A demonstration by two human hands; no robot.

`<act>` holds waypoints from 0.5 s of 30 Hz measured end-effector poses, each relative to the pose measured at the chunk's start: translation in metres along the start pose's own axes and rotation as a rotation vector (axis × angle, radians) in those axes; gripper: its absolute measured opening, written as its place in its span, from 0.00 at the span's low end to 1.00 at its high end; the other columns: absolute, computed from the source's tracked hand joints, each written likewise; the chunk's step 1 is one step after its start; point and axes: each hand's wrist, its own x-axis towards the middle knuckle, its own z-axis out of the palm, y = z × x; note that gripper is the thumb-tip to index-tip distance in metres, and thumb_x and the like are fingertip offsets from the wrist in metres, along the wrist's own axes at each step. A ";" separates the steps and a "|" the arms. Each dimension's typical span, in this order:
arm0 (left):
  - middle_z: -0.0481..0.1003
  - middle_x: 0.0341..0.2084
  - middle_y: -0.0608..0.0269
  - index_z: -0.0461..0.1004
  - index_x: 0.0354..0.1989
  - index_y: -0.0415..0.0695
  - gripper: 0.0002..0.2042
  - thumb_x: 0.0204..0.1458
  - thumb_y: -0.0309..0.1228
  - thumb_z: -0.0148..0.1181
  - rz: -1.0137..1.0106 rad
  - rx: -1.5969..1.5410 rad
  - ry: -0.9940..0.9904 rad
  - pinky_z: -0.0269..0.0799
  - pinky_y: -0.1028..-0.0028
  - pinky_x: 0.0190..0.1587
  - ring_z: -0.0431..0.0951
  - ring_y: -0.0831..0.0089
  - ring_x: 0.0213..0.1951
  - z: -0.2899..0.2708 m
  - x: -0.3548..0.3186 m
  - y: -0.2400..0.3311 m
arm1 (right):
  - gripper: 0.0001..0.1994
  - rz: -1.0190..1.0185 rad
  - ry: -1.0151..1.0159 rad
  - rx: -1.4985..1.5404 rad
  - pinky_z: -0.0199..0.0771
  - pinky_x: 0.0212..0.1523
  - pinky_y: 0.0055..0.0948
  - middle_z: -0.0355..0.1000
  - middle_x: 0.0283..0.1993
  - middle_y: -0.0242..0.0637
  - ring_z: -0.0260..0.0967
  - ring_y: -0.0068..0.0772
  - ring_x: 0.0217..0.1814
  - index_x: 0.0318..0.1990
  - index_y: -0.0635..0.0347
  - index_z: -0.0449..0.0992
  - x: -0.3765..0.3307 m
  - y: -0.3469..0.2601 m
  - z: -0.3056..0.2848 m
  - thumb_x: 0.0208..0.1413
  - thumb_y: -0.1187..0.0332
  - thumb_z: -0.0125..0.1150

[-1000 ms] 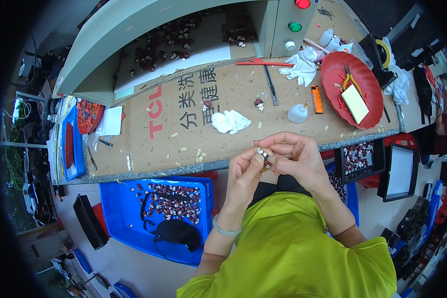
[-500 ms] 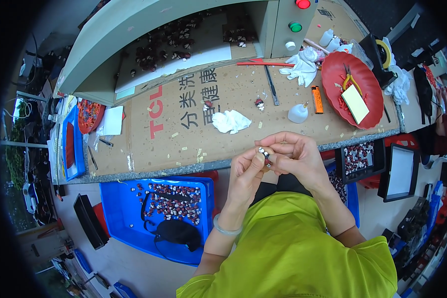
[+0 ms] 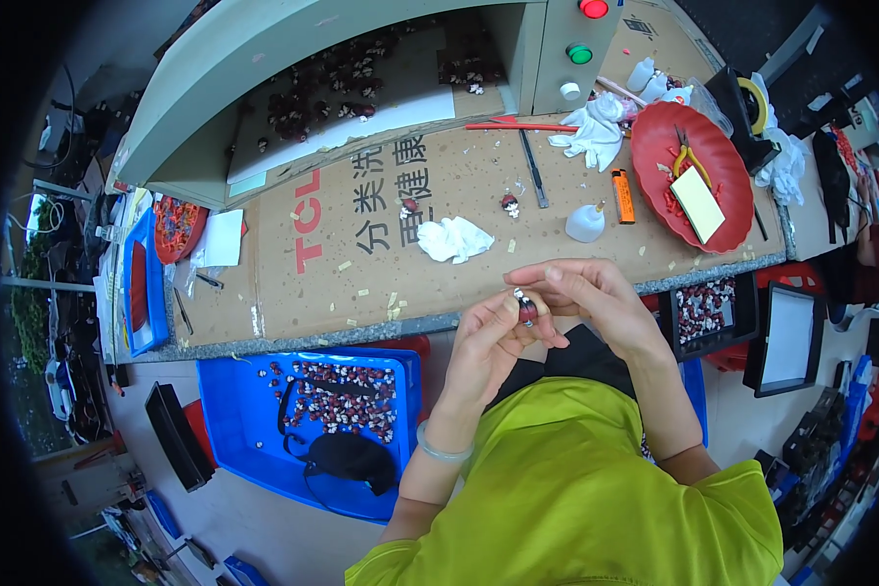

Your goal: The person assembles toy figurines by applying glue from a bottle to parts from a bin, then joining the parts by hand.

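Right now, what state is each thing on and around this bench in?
Small part: pinched between both hands' fingers, above the bench edge.
Left hand: closed on the part.
Right hand: closed on the part.
Blue bin: open, holds loose small pieces and a black pouch.
Red plate: holds pliers and a yellow pad.
White cloth: crumpled on the cardboard.
Orange lighter: lying flat.

Single head-worn fisheye view, looking steeply down from above the person onto the cardboard-covered workbench [image 3: 459,205] and the floor-level blue bin [image 3: 244,430]; hands lie near, bench edges bow toward the dark circular rim.
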 end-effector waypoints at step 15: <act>0.72 0.27 0.54 0.68 0.41 0.34 0.20 0.62 0.41 0.40 -0.133 -0.077 -0.032 0.76 0.64 0.36 0.76 0.63 0.29 -0.009 0.000 -0.005 | 0.07 -0.031 -0.053 -0.068 0.74 0.25 0.22 0.74 0.41 0.51 0.73 0.24 0.22 0.37 0.71 0.75 0.003 0.001 -0.005 0.54 0.75 0.57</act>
